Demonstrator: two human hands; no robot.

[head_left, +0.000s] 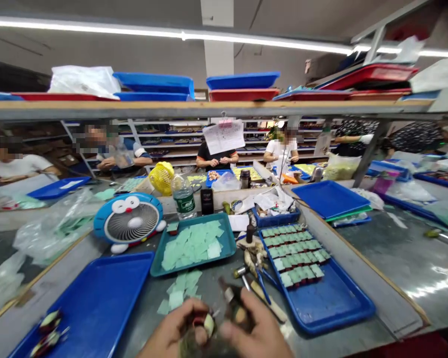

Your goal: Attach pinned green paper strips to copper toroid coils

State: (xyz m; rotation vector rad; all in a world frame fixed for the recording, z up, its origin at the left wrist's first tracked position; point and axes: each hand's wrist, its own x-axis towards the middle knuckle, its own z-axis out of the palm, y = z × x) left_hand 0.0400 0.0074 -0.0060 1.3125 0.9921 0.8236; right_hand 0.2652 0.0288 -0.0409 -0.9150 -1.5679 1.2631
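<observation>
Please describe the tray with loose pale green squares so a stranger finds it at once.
Find the blue cartoon fan on the grey table. The tray lies just right of it. It alone is teal; the left tray and right tray are deep blue.

Blue cartoon fan (129,222), teal tray (228,242) of green squares (192,244), water bottle (183,197), yellow fan (162,178)

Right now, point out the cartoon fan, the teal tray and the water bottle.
Cartoon fan (129,222): head view, centre of its grille.
Teal tray (227,242): head view, bare floor by its right rim.
Water bottle (184,201): head view, on its label.
</observation>
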